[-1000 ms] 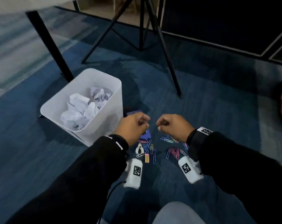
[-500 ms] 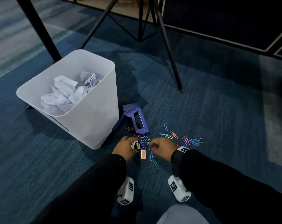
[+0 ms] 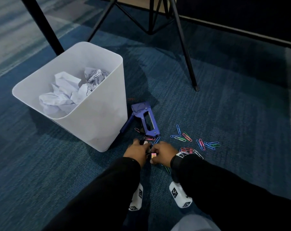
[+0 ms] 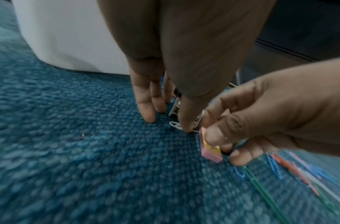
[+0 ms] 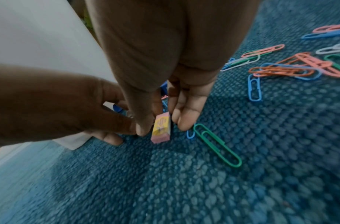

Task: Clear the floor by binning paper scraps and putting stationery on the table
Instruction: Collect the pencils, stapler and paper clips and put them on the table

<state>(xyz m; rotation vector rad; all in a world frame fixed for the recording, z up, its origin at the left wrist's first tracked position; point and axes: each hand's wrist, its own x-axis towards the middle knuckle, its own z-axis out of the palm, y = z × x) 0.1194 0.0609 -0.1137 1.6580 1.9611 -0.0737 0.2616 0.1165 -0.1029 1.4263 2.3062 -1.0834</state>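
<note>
Your right hand (image 5: 165, 91) pinches the eraser (image 5: 161, 128) upright off the carpet; left hand (image 4: 165, 94), just beside, fingers a clip (image 4: 177, 125), grip unclear.

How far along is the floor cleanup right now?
Paper looks done: crumpled paper sits in the bin. In hand: the right hand pinches the pink eraser; the left hand fingers a small clip beside it. Left: the stapler and scattered paper clips.
</note>
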